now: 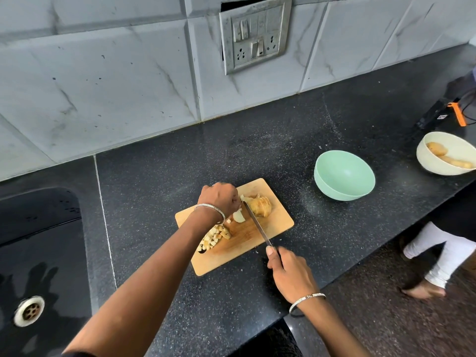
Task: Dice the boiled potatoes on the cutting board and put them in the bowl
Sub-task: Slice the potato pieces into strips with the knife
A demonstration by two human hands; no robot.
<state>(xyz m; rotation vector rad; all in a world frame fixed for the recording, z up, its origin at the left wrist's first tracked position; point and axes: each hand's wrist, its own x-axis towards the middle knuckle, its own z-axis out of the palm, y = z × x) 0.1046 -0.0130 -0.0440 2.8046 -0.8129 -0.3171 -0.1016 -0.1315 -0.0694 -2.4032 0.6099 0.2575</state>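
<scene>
A wooden cutting board [279, 224] lies on the dark speckled bench [257, 140]. On the far part of the board sits a potato [262, 206] that is partly cut into slices, and the slices lean on each other. The left hand [219, 198] is at the left end of the potato with its fingers curled down on it, holding it in place, though the fingertips are hidden. The right hand [289, 273] is wrapped tight round the handle of a knife [257, 224], with the thumb on top. The long blade points away from the person and its tip is down at the potato, right beside the left hand. A loose white piece [239, 216] lies on the board next to the blade. A pile of small cubes [216, 237] sits on the left side of the board, partly under the left arm. Each wrist has a silver bangle. A green bowl [343, 176] stands on the bench to the right of the board, not touching it. Farther right is a white bowl [435, 167] with whole potatoes [436, 148] in it. A black sink [38, 240] with a round drain [28, 311] is at the far left. A switch plate [255, 34] hangs on the tiled wall, and another person's leg [443, 256] in white cloth shows at the right edge
</scene>
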